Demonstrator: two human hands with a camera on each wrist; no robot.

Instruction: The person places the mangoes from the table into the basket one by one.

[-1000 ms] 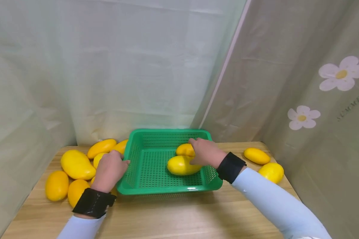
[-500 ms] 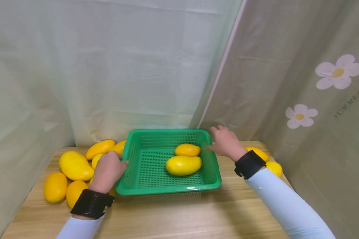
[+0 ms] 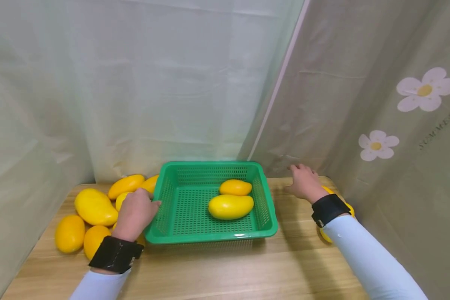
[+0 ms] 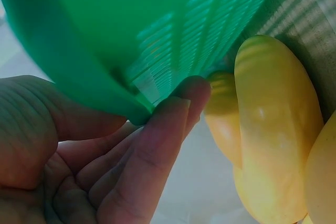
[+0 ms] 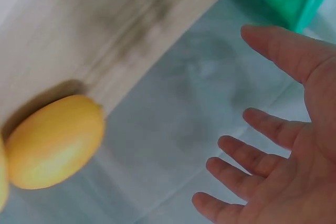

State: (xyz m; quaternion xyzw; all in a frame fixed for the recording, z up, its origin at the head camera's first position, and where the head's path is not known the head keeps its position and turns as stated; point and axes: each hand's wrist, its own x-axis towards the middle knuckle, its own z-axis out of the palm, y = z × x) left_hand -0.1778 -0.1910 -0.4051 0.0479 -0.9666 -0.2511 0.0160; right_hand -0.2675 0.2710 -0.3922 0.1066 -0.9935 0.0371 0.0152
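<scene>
A green plastic basket point(image 3: 210, 239) with slotted walls stands mid-table in the head view. Inside it, towards the right, lie two yellow mangoes, a larger one point(image 3: 230, 207) in front of a smaller one point(image 3: 235, 187). My left hand point(image 3: 138, 214) pinches the basket's left rim point(image 4: 113, 103) between thumb and fingers, as the left wrist view shows. To the right of the basket, my right hand point(image 3: 305, 183) is in the air with fingers spread and holds nothing. Near it lies a mango point(image 5: 58, 142) in the right wrist view; the right arm partly hides the mangoes there.
Several mangoes point(image 3: 95, 207) are clustered on the wooden table point(image 3: 210, 275) left of the basket, close to the left hand. A pale curtain point(image 3: 165, 91) hangs behind the table, and a flowered curtain point(image 3: 405, 183) hangs along the right.
My right hand has let go of the mango in the basket and moved right, out past the basket's right rim. The left hand keeps its hold on the rim.
</scene>
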